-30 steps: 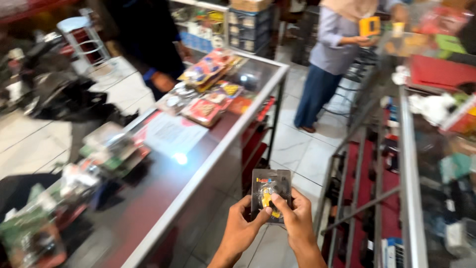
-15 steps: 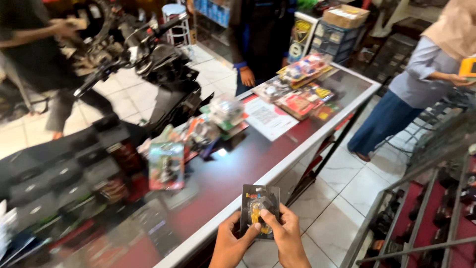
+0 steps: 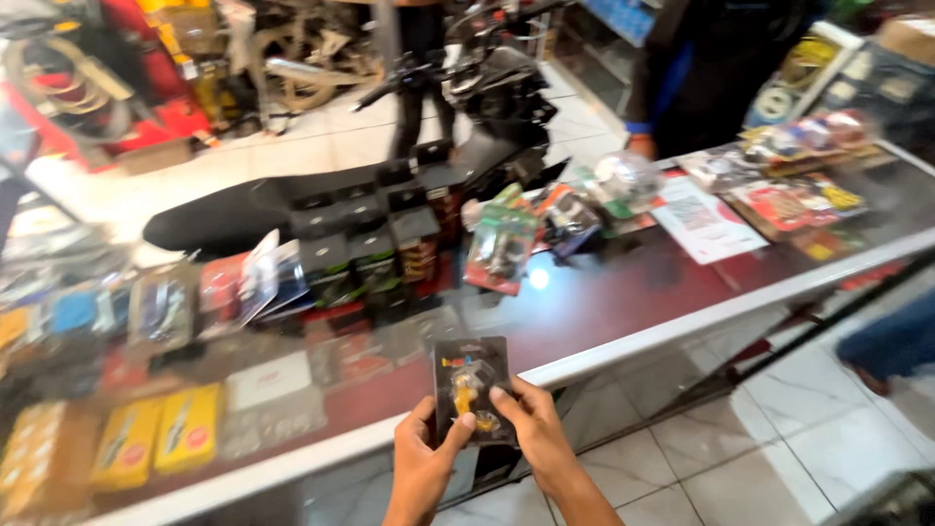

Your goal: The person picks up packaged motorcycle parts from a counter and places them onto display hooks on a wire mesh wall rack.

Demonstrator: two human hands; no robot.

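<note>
Black-carded blister pack (image 3: 472,388) with a yellow part inside sits pinched between the left hand (image 3: 423,463) and right hand (image 3: 531,435), thumbs pressed on its face, over the near edge of a glass counter (image 3: 623,307) strewn with packaged parts, a black motorcycle seat (image 3: 243,209) beyond.

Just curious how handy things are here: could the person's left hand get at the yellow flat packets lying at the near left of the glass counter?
Probably not at once: the left hand and right hand both grip a small dark blister pack, and the yellow flat packets seem to lie beneath the counter's glass top.
</note>
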